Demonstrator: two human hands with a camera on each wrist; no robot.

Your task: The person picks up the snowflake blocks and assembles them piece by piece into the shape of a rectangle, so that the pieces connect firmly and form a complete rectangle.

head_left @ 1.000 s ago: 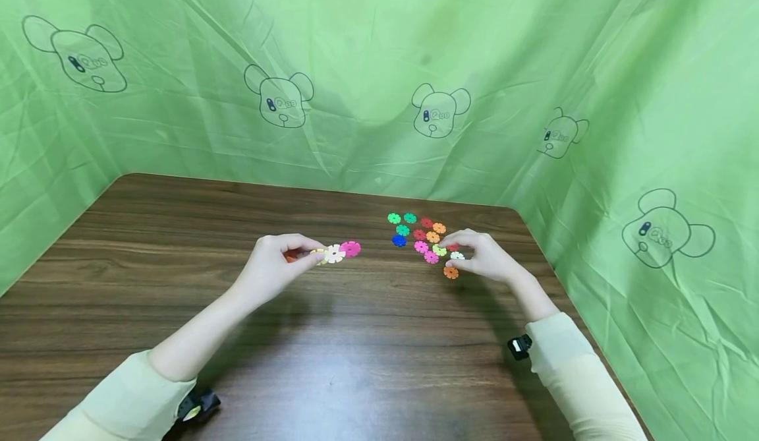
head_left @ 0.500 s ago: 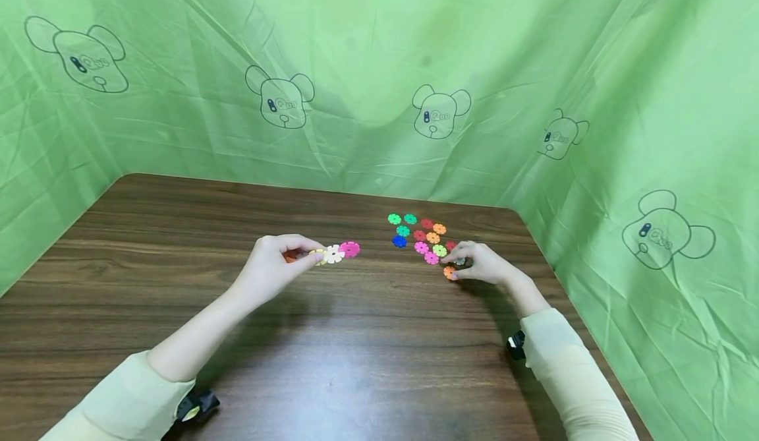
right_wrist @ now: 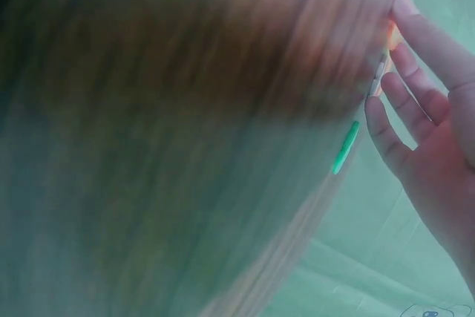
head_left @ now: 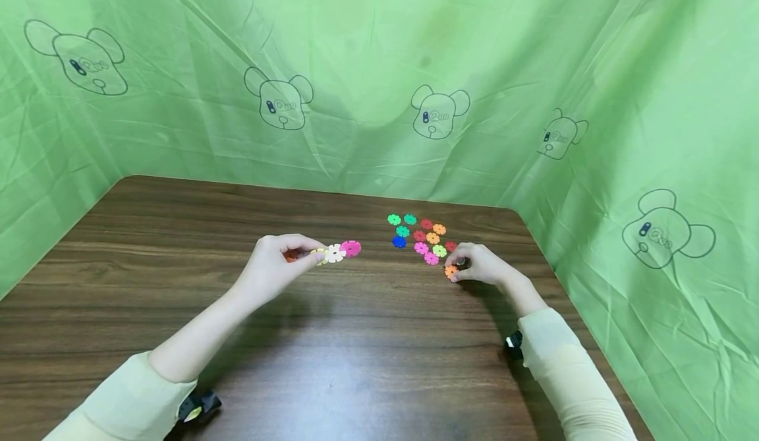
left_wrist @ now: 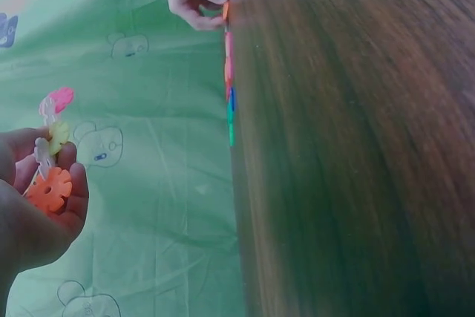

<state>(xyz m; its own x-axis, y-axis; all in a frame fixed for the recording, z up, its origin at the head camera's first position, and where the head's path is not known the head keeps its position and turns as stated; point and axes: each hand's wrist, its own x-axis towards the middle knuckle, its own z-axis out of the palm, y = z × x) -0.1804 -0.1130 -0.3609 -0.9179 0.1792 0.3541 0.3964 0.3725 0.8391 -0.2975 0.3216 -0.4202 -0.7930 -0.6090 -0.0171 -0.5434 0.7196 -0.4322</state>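
From where I stand, an orange notched disc (head_left: 451, 270) is at the near edge of the loose discs (head_left: 433, 237), pinched by thumb and finger of the right hand (head_left: 481, 264), though I can't tell whether it touches the table (head_left: 367, 342). Off to the left, the left hand (head_left: 274, 261) pinches a short chain of joined discs (head_left: 335, 254) above the wood, a pink disc (head_left: 352, 248) at its free end. I'd call this fetching another piece; the next move seems to want a clean lift, then notch lined up to notch.
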